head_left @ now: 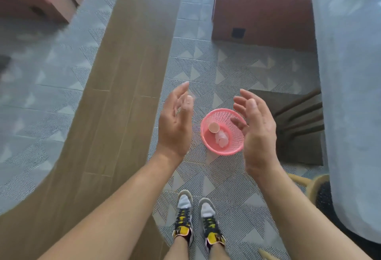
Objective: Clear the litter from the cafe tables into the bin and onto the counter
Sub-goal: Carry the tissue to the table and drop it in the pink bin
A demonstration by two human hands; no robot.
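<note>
The pink bin (224, 153) sits on the tiled floor at centre frame, holding a brown cup (213, 127) and pale crumpled litter (222, 139) (too blurred to name). The left hand (175, 123) and right hand (257, 127) flank it, palms facing, fingers (245, 96) loosely spread, holding nothing and clear of the litter.

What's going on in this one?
A person stands over a pink mesh bin on the tiled floor, looking down at it. The left hand and right hand are both open, palms facing each other above the bin, holding nothing. Inside the bin lie a round brown item, likely a cup, and some pale crumpled litter.
</note>
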